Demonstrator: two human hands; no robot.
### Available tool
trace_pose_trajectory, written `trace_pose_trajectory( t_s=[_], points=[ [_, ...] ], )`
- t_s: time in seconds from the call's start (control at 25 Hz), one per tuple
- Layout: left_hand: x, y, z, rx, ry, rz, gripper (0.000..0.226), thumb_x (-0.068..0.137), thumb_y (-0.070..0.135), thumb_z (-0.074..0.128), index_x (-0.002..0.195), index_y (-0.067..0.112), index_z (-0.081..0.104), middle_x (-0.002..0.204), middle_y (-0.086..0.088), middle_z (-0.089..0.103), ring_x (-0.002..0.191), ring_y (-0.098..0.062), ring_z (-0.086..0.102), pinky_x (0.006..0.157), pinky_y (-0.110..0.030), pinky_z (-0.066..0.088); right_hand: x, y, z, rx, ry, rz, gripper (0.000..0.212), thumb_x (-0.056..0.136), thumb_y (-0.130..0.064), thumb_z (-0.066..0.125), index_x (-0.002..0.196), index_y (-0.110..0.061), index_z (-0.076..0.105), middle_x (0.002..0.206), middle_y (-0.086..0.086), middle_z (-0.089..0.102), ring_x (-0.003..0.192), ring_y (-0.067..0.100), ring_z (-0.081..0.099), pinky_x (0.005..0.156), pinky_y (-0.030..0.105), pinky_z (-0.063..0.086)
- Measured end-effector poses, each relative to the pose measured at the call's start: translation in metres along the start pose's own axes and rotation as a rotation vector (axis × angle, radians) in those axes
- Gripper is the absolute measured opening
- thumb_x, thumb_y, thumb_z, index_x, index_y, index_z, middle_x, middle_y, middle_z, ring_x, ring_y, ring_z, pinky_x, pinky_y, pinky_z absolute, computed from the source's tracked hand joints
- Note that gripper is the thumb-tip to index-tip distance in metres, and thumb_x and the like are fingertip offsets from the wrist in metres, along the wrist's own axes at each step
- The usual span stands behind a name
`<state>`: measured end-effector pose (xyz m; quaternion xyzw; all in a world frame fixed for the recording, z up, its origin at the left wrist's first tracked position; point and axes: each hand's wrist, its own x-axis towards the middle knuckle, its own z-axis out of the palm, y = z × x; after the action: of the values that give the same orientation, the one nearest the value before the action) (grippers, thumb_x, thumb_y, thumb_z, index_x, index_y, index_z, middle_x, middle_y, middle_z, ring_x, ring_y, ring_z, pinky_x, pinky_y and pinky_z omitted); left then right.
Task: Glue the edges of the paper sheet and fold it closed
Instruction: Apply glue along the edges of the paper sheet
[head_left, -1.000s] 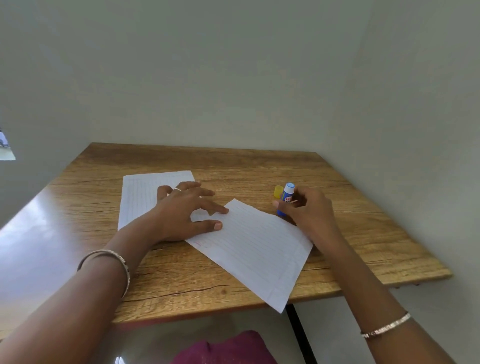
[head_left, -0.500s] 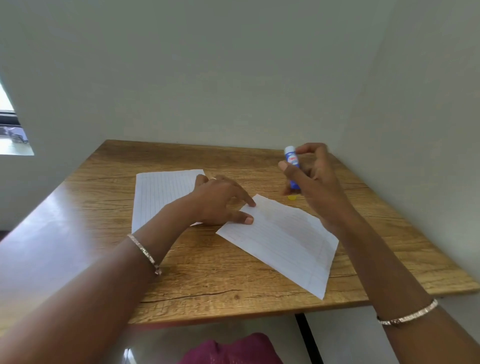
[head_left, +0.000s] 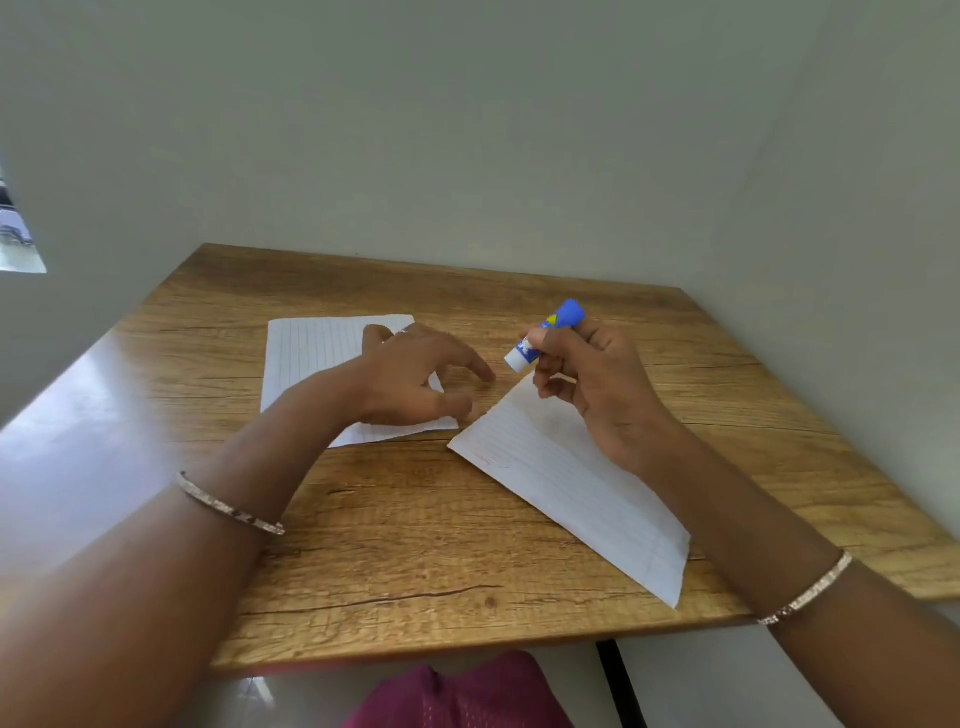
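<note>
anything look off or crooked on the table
The near sheet lies skewed across the table, one corner almost at the front edge, while the far sheet sits squarer. Nothing looks torn or spilled.

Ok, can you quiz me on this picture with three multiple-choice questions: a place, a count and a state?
1. Where is the glue stick? A. lying on a sheet B. in the right hand C. on the floor
2. How many paper sheets lie on the table? A. one B. two C. four
3. What does the left hand hold? A. nothing B. scissors C. the glue stick
Answers: 1 B, the right hand grips it above the table. 2 B, the left sheet and the right sheet lie apart. 3 A, its fingers curl loosely, empty.
</note>
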<state>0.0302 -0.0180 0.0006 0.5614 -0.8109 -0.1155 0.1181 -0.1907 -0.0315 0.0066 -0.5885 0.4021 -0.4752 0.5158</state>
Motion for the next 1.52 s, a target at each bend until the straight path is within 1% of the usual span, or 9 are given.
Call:
trace_pose_trajectory(
  t_s=[0.16,0.28,0.36,0.44,0.52,0.56,0.8,1.28,1.52],
  points=[
    [-0.003,0.004,-0.001,0.01,-0.091,-0.021,0.08,0.064,0.078,0.046,0.138,0.049,0.045,0.152,0.021,0.039,0.144,-0.014,0.026,0.108,-0.048,0.015,-0.005,0.016,0.007,-0.302,-0.03,-0.071,0.019,0.095,-0.02,0.066,0.092,-0.002,0.069,0.066,0.006,0.061,0.059,0.013,0.059,0.056,0.029,0.048],
    [-0.004,0.005,-0.003,0.004,-0.127,-0.024,0.083,0.063,0.077,0.052,0.14,0.051,0.039,0.154,0.021,0.036,0.145,-0.015,0.024,0.11,-0.047,0.015,-0.005,0.022,0.007,-0.499,-0.096,-0.199,0.02,0.094,-0.029,0.066,0.089,-0.009,0.068,0.077,0.019,0.066,0.063,0.02,0.061,0.063,0.039,0.051],
    [-0.005,0.006,-0.004,-0.022,-0.134,-0.03,0.085,0.063,0.076,0.054,0.142,0.051,0.035,0.155,0.021,0.034,0.146,-0.016,0.023,0.111,-0.047,0.014,-0.005,0.024,0.008,-0.555,-0.127,-0.255,0.019,0.093,-0.033,0.066,0.088,-0.014,0.069,0.08,0.017,0.068,0.069,0.03,0.063,0.067,0.044,0.052],
    [-0.004,0.005,-0.004,-0.023,-0.14,-0.029,0.086,0.063,0.076,0.054,0.143,0.051,0.034,0.155,0.02,0.033,0.147,-0.016,0.023,0.112,-0.047,0.013,-0.006,0.025,0.008,-0.604,-0.153,-0.304,0.017,0.094,-0.029,0.066,0.088,-0.013,0.068,0.076,0.012,0.067,0.065,0.023,0.059,0.064,0.039,0.048],
    [-0.003,0.004,-0.004,-0.021,-0.149,-0.028,0.087,0.063,0.077,0.054,0.144,0.051,0.034,0.156,0.02,0.033,0.147,-0.016,0.022,0.112,-0.048,0.013,-0.007,0.026,0.009,-0.659,-0.186,-0.371,0.014,0.095,-0.02,0.067,0.087,-0.009,0.065,0.068,0.001,0.061,0.059,0.007,0.049,0.06,0.021,0.038],
    [-0.003,0.003,-0.004,-0.02,-0.153,-0.027,0.088,0.063,0.078,0.054,0.144,0.051,0.033,0.156,0.021,0.033,0.147,-0.016,0.023,0.112,-0.049,0.013,-0.008,0.026,0.01,-0.683,-0.199,-0.4,0.012,0.095,-0.018,0.067,0.086,-0.009,0.063,0.067,-0.003,0.058,0.059,0.005,0.048,0.06,0.015,0.035],
    [0.0,0.003,-0.004,-0.003,-0.188,-0.034,0.091,0.063,0.078,0.052,0.146,0.051,0.028,0.159,0.019,0.028,0.149,-0.019,0.018,0.115,-0.053,0.01,-0.001,0.027,0.006,-0.747,-0.197,-0.465,0.01,0.095,-0.017,0.068,0.09,-0.01,0.062,0.074,0.009,0.067,0.063,0.007,0.05,0.061,0.012,0.037],
    [0.003,0.0,-0.004,-0.018,-0.225,-0.022,0.099,0.061,0.081,0.052,0.148,0.057,0.012,0.162,0.019,0.019,0.151,-0.021,0.015,0.117,-0.057,0.008,0.014,0.027,-0.007,-0.807,-0.111,-0.435,0.012,0.095,-0.02,0.068,0.093,-0.01,0.064,0.076,0.008,0.066,0.064,0.008,0.05,0.061,0.013,0.038],
    [0.003,0.001,-0.004,-0.012,-0.236,-0.016,0.1,0.062,0.081,0.05,0.149,0.057,0.009,0.163,0.019,0.016,0.152,-0.021,0.013,0.118,-0.057,0.008,0.025,0.032,-0.015,-0.835,-0.042,-0.419,0.02,0.094,-0.028,0.066,0.089,-0.009,0.061,0.075,0.008,0.065,0.065,0.017,0.053,0.064,0.028,0.042]
  ],
)
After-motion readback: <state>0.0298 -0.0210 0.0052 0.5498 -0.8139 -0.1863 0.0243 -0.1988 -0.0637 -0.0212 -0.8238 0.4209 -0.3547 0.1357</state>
